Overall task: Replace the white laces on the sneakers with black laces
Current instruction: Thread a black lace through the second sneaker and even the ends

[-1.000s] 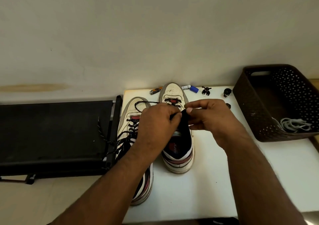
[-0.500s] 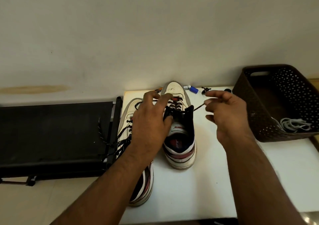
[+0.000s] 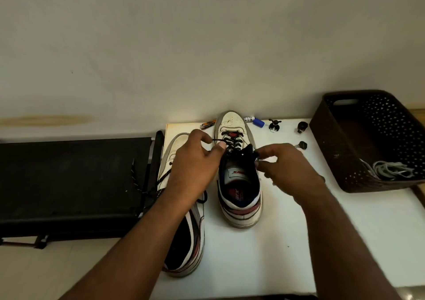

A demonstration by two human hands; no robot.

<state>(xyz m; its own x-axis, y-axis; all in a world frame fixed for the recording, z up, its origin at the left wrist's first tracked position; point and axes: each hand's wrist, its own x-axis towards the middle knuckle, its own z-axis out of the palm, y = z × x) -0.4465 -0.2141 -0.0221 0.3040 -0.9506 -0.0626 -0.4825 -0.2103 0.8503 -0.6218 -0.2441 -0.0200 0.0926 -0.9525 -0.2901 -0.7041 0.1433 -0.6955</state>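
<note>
Likely risk: left hand (image 3: pixel 193 161) and right hand (image 3: pixel 279 165) each pinch a black lace (image 3: pixel 217 140) end over the mid-surface sneaker (image 3: pixel 238 173); uneven pull could unthread an eyelet.

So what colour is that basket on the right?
The basket is dark brown with a dotted, perforated pattern, clearest in the head view.

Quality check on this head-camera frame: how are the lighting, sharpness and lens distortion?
Head view: dim, warm light overall, with a brighter patch on the white table. The right hand is motion-blurred at its fingertips; the left hand, pinching the black lace, is sharper. Wide-angle distortion bows the table edges and the dark basket. The black cot is almost without detail.
</note>
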